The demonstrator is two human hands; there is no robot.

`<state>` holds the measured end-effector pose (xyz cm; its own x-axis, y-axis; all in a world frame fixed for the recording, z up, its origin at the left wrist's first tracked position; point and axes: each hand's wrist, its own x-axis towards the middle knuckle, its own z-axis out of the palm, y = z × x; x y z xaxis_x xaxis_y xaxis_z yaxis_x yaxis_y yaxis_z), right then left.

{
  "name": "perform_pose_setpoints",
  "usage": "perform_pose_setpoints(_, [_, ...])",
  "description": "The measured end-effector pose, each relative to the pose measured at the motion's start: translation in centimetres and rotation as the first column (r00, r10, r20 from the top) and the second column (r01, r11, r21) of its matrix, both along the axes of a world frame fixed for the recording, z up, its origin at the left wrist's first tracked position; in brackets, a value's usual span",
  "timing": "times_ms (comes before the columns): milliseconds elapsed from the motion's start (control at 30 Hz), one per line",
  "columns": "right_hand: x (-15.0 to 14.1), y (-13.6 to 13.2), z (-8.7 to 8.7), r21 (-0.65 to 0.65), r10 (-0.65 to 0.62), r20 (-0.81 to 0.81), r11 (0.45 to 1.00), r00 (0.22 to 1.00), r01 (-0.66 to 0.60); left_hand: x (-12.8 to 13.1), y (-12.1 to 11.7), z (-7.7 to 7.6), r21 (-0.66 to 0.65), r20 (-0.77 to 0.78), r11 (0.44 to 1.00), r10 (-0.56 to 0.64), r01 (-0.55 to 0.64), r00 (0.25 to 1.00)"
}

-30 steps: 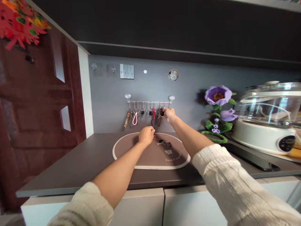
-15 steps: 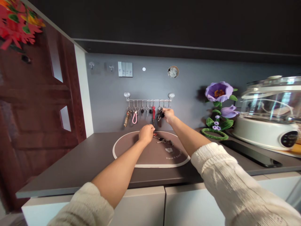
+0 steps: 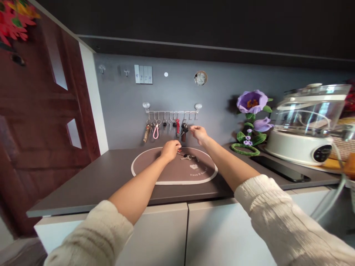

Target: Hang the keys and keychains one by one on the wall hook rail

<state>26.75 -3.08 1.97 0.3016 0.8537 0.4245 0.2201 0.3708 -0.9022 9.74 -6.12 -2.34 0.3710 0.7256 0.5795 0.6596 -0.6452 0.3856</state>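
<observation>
A row of keys hangs from a clear hook rail [image 3: 173,112] on the grey wall. My right hand [image 3: 199,134] is just right of a bunch of dark keys [image 3: 184,128] on the rail, its fingers loosely bent and a small gap between them and the keys. Lower and to the left, my left hand [image 3: 170,150] is closed over the brown mat [image 3: 149,171], fingertips pinched; what they hold, if anything, is hidden. Beside it lie loose keys [image 3: 188,157] with a small red piece. A pink loop keychain [image 3: 155,131] and a red key holder [image 3: 178,125] also hang there.
A purple artificial flower [image 3: 252,102], a black phone [image 3: 280,169] and a white appliance with a clear top [image 3: 301,144] stand or lie to the right. A dark cabinet [image 3: 194,26] overhangs the counter [image 3: 91,177]. At left is a brown door [image 3: 33,147].
My right hand has drawn slightly right, away from the dark keys, which hang on the rail. My left hand stays low over the mat. The view has shifted a little.
</observation>
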Motion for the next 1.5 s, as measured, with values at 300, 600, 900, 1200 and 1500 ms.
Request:
perform_pose_setpoints(300, [1.4,-6.2,-3.8,-0.195,0.290,0.048,0.941,0.956,-0.276,0.3,-0.1,-0.6,0.019,-0.094,0.988,-0.149,0.152,0.984])
perform_pose_setpoints(600, [2.7,-7.6,-4.0,-0.380,0.474,0.197,0.844,0.858,-0.379,0.3,-0.2,-0.9,0.006,-0.156,0.975,-0.217,0.221,0.963])
perform_pose_setpoints(900, [3.0,-6.4,-4.6,-0.358,0.457,0.319,0.869,0.830,-0.341,0.6,-0.4,-1.1,-0.009,-0.154,0.969,-0.246,0.247,0.957])
perform_pose_setpoints(1200, [2.2,-6.5,-4.7,-0.280,0.440,0.255,0.886,0.861,-0.369,0.6,-0.6,-1.1,-0.001,-0.140,0.971,-0.238,0.241,0.961])
perform_pose_setpoints(1500, [1.7,-6.3,-4.6,-0.182,0.404,0.216,0.911,0.889,-0.370,0.8,-0.8,-1.1,-0.010,-0.022,0.964,-0.267,0.267,0.964])
